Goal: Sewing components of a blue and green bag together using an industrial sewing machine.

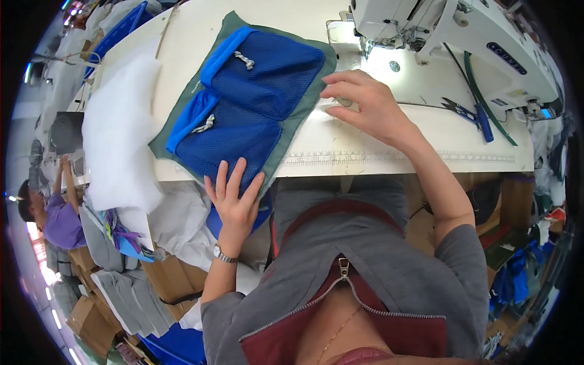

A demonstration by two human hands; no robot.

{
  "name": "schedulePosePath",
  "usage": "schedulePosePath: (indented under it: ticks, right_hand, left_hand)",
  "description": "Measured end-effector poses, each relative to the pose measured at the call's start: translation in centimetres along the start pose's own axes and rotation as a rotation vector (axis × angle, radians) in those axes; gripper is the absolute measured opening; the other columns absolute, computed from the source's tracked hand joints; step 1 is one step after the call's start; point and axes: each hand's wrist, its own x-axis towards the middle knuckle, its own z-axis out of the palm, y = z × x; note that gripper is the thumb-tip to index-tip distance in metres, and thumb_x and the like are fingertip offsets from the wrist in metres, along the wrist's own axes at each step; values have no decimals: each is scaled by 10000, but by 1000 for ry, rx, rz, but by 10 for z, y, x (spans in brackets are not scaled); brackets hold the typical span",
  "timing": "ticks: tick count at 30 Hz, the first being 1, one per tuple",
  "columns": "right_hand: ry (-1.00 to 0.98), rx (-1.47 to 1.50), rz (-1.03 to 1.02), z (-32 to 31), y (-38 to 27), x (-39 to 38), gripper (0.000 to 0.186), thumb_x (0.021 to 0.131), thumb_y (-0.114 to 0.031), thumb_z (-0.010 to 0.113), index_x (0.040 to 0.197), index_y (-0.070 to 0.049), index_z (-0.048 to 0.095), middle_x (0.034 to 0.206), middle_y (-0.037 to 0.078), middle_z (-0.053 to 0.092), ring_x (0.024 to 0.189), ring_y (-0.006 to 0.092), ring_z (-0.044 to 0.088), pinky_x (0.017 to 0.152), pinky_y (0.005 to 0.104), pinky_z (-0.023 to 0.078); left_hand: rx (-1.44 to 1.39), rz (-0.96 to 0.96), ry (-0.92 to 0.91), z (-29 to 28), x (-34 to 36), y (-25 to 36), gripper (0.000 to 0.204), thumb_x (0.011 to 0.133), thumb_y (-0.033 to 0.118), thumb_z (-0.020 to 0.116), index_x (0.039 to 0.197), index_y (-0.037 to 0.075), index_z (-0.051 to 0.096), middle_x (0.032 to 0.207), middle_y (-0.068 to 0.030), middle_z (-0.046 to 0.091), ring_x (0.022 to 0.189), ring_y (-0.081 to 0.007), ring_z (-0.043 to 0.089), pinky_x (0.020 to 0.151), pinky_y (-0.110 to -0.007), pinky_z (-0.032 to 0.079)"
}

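Observation:
A blue mesh fabric piece [237,121] with two pockets lies on the sewing table, backed by grey-green fabric [170,131] that shows around its edges. Brighter blue bands top the pockets, and a white cord [244,60] comes out of each. My left hand [234,198] rests on the near edge of the mesh, fingers spread. Beside the right edge of the piece is my right hand [371,106], thumb and fingers apart, fingertips close to the green border. Something small shows between them, too unclear to name. The sewing machine [413,30] stands just beyond that hand.
Snips [459,109] and a blue-handled tool [483,125] lie at the right, beside a green strip [480,91]. A ruler tape [395,157] runs along the front edge. White padding [118,128] hangs over the left side. A person in purple [64,222] works farther left.

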Motion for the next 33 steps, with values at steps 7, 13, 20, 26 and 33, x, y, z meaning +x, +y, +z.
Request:
schedulePosePath:
  ticks: [7, 13, 20, 26, 33]
  right_hand:
    - [84, -202, -262, -2, -2, 38, 361, 766, -99, 731, 1119, -146, 674, 1348, 40, 556, 1309, 256, 458, 1032, 377, 423]
    - [204, 390, -283, -21, -34, 117, 304, 809, -72, 709, 1111, -100, 688, 1282, 49, 609, 1240, 221, 520, 1036, 341, 412]
    - [95, 678, -114, -37, -52, 192, 274, 865, -259, 707, 1064, -73, 733, 996, 1, 698, 959, 99, 585, 886, 255, 422]
    - [-42, 784, 32, -17, -41, 198, 432, 969, -436, 530, 1110, -70, 711, 1037, 24, 689, 974, 122, 586, 909, 291, 416]
    - [-153, 1259, 100, 4, -26, 172, 521, 973, -512, 497, 1122, -47, 682, 980, 18, 683, 892, 118, 612, 799, 291, 472]
  left_hand:
    - [-435, -119, 182, -79, 55, -34, 284, 777, -41, 602, 1026, 48, 705, 1250, -132, 632, 1242, -326, 535, 1072, -439, 362]
    - [-742, -463, 254, -168, 125, -96, 226, 893, 77, 606, 1081, -19, 687, 1052, -79, 696, 988, -139, 622, 889, -265, 461]
    - [-1085, -527, 272, -189, 145, -166, 222, 877, 148, 704, 1064, 30, 694, 925, -3, 692, 822, -74, 620, 745, -215, 469]
    - [-1166, -584, 182, -169, 140, -192, 238, 862, 167, 719, 1063, 44, 693, 935, 1, 692, 837, -87, 623, 765, -240, 480]
    - [-1158, -663, 218, -155, 120, -194, 232, 857, 142, 710, 1063, 37, 690, 957, -6, 691, 858, -90, 622, 783, -240, 478]
